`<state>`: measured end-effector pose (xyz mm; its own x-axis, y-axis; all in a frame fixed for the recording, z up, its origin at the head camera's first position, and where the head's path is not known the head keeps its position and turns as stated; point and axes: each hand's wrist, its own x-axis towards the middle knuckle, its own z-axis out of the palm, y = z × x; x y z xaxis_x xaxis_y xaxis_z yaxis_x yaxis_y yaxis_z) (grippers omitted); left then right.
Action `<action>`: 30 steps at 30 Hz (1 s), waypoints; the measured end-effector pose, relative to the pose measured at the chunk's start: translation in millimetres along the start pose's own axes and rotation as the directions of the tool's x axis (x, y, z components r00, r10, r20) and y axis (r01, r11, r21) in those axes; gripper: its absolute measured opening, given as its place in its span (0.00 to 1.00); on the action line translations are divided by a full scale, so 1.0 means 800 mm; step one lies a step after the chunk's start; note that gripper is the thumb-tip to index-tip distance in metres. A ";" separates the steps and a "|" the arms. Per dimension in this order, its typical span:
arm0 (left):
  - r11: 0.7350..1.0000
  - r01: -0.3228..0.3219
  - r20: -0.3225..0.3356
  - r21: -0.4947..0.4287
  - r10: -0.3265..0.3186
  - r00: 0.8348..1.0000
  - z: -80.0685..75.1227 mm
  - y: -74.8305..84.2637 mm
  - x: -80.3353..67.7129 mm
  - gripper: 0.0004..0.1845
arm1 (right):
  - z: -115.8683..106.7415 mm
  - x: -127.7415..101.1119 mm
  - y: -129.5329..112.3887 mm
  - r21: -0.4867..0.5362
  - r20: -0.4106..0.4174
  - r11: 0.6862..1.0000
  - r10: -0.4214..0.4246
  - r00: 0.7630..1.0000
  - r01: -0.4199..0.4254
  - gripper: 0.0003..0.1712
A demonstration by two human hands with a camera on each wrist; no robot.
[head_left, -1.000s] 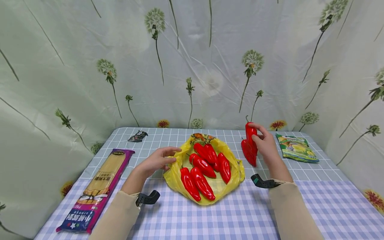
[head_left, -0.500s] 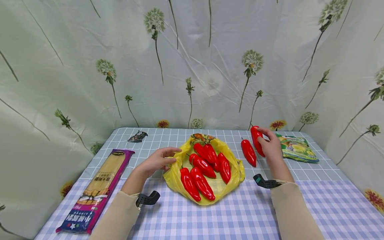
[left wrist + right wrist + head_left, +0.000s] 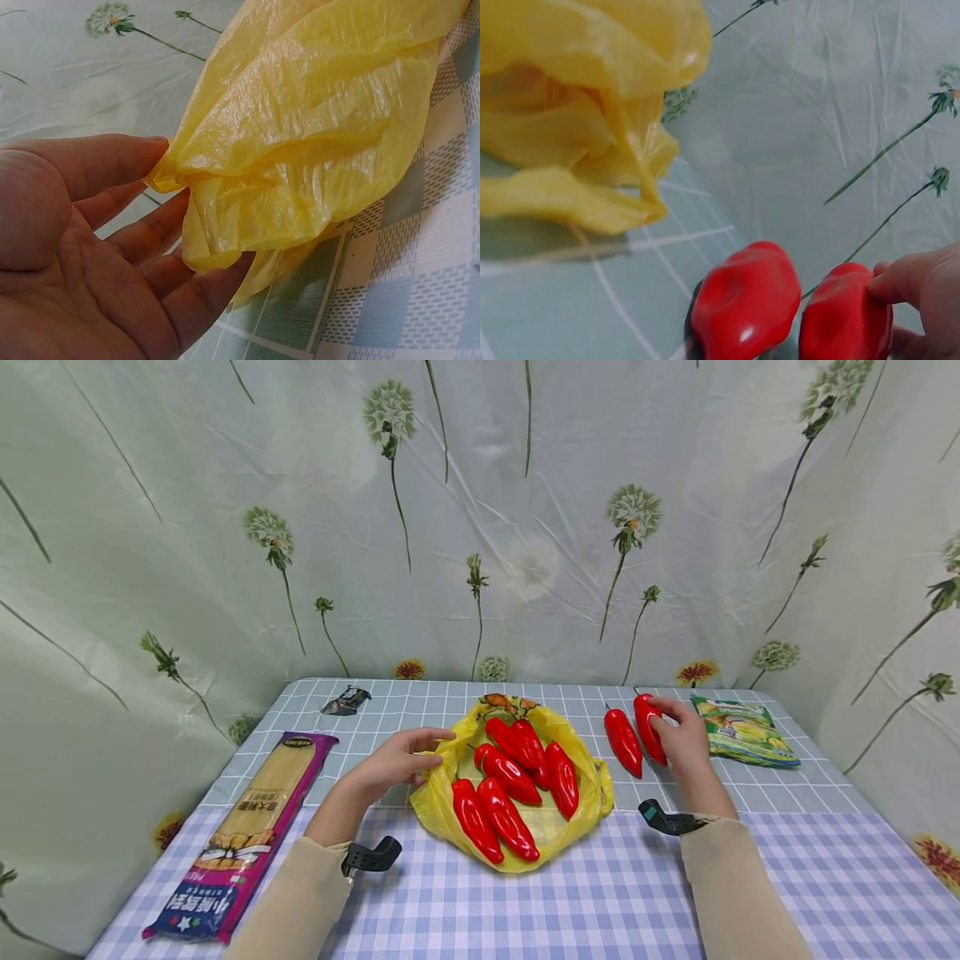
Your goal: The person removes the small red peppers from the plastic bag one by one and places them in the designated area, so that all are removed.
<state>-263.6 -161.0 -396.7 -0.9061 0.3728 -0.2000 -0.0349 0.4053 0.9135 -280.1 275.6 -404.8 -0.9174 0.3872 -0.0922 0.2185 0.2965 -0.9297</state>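
Note:
My left hand (image 3: 390, 767) pinches the left edge of a yellow plastic bag (image 3: 429, 806) between thumb and index finger; the left wrist view shows the crumpled bag edge (image 3: 300, 165) at the fingertips. Inside the spread bag lie several glossy red peppers (image 3: 507, 774). To the right of the bag, my right hand (image 3: 682, 737) grips another red pepper (image 3: 647, 720) from its right side, low over the table. Just left of it, a second loose pepper (image 3: 624, 745) lies on the cloth. In the right wrist view the gripped pepper (image 3: 838, 319) stands close beside this loose one (image 3: 746, 300).
A long purple pasta packet (image 3: 243, 835) lies at the left. Toward the back left is a small black wrapper (image 3: 347, 701). A green and yellow packet (image 3: 744, 732) lies right of my right hand. A floral curtain (image 3: 480, 527) hangs behind the checked table (image 3: 570, 910).
My right hand has moved right and lowered the pepper from in front of the loose pepper to beside it. The left hand and the bag have stayed still.

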 end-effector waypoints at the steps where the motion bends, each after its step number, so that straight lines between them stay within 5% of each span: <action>1: 1.000 -0.001 0.001 -0.003 0.001 1.000 0.000 0.000 0.000 0.22 | 0.001 0.001 0.002 -0.010 0.001 1.000 0.006 1.000 -0.006 0.27; 13: 1.000 -0.006 0.006 -0.003 0.006 1.000 0.000 0.000 0.000 0.22 | 0.009 0.016 0.022 -0.074 0.024 0.993 0.089 0.996 -0.087 0.28; 30: 1.000 -0.005 0.005 -0.010 0.005 1.000 0.001 0.001 0.000 0.22 | 0.009 0.012 0.024 -0.095 0.043 0.993 0.077 0.996 -0.073 0.28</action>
<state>-263.1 -159.9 -396.3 -0.9039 0.3795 -0.1974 -0.0344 0.3954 0.9178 -287.3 278.9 -425.7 -0.9112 0.3710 -0.1792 0.3158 0.3493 -0.8822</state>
